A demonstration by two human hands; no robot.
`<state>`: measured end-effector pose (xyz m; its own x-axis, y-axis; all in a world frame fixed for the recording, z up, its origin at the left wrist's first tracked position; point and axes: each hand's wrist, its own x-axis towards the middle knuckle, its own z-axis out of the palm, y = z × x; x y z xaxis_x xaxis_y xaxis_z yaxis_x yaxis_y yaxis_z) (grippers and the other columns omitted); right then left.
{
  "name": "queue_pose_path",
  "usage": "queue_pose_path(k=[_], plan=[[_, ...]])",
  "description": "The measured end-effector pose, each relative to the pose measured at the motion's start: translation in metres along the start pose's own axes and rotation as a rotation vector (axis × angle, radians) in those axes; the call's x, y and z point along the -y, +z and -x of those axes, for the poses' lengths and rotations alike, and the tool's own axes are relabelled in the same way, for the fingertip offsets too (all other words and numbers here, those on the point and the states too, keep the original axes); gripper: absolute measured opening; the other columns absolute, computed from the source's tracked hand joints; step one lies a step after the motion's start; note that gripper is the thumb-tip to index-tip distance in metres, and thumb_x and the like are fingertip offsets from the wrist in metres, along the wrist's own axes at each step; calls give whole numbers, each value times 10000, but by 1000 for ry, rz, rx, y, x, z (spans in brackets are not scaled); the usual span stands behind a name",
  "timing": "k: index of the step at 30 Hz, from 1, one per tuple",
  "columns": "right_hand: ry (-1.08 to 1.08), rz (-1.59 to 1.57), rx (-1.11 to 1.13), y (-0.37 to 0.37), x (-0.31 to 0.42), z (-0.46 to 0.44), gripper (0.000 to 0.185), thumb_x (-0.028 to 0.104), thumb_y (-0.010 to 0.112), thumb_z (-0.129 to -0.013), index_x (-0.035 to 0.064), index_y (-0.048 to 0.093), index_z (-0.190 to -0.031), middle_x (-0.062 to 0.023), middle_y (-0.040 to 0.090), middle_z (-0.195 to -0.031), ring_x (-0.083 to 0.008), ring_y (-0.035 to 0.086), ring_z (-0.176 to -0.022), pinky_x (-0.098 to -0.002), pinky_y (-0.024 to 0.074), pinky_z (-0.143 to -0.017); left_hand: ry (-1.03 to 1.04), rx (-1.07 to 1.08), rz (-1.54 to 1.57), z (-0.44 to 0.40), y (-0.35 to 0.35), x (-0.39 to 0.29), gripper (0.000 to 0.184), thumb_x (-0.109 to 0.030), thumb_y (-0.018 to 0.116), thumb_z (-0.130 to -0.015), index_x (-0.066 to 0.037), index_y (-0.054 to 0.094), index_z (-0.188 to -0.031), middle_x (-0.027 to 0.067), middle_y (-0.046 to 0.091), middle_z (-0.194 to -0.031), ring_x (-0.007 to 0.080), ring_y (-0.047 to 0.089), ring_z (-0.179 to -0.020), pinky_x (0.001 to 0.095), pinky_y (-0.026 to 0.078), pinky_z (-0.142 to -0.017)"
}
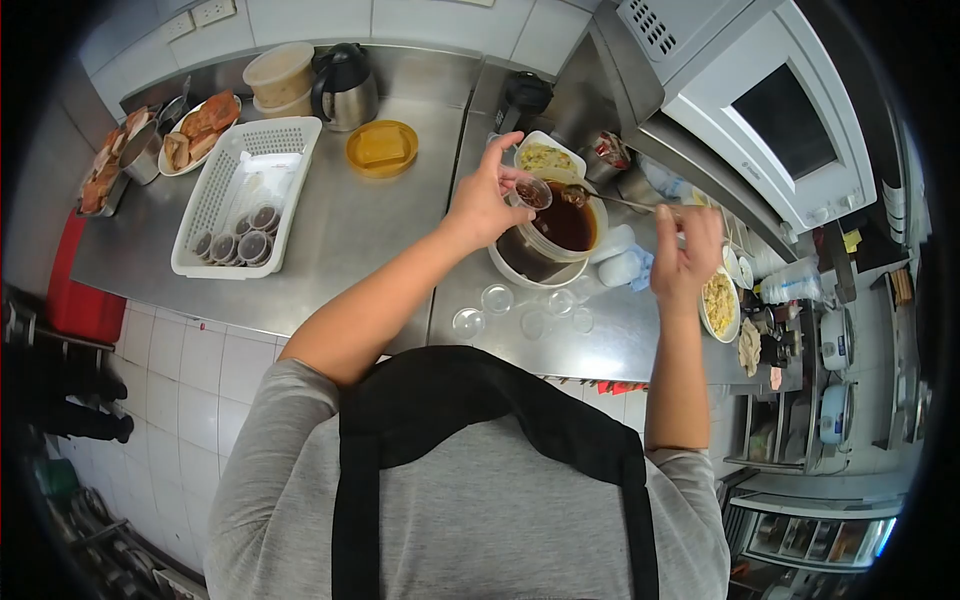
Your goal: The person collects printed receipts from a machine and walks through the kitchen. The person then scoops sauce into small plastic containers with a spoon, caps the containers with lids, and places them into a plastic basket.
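A small clear cup (533,194) with some dark sauce is pinched in my left hand (485,200), over the left rim of a tub of dark brown liquid (570,226). My right hand (686,250) grips the handle of a metal spoon (625,203). The spoon's bowl, with dark sauce on it, is above the liquid, just right of the cup. Several small clear cups and lids (497,298) lie on the steel counter in front of the tub. Right of the tub is a blue and white cloth (624,268).
A white basket (298,185) with several filled, lidded cups stands at left, near a yellow dish (382,148) and a steel jug (346,95). A microwave (780,115) juts out at upper right. Bowls of yellow food (718,303) sit at right and behind the tub.
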<state>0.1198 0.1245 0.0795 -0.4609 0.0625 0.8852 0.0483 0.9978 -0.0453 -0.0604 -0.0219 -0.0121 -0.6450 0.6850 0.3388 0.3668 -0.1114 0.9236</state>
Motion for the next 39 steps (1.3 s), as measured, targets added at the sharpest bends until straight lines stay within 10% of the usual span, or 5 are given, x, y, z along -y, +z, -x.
queue_pose_path(k=[9,19,39], plan=[[389,-160,38,77,-26,50,152,120,639,-766,28,553,-680,-87,480,-613,-257,459,-604,-352,372,-583,10,-51,-32,1,-17,-5,901,-24,756,-616,-150,261,-1359,51,634,-1049,143,539,-928,288,411,-877],[992,-444,-45,65,-85,60,203,164,656,-775,20,580,-653,49,409,-541,-55,327,-518,-234,262,-478,17,-52,-40,-2,-23,-6,901,-34,752,-619,-155,258,-1362,57,631,-1069,150,551,-945,294,417,-889],[1083,-588,-190,36,-109,64,214,131,634,-770,65,545,-587,58,433,-538,-35,328,-493,-217,230,-461,8,11,-112,-2,-17,-14,857,-33,749,-623,-160,306,-1345,63,632,-1060,166,554,-930,305,430,-879]])
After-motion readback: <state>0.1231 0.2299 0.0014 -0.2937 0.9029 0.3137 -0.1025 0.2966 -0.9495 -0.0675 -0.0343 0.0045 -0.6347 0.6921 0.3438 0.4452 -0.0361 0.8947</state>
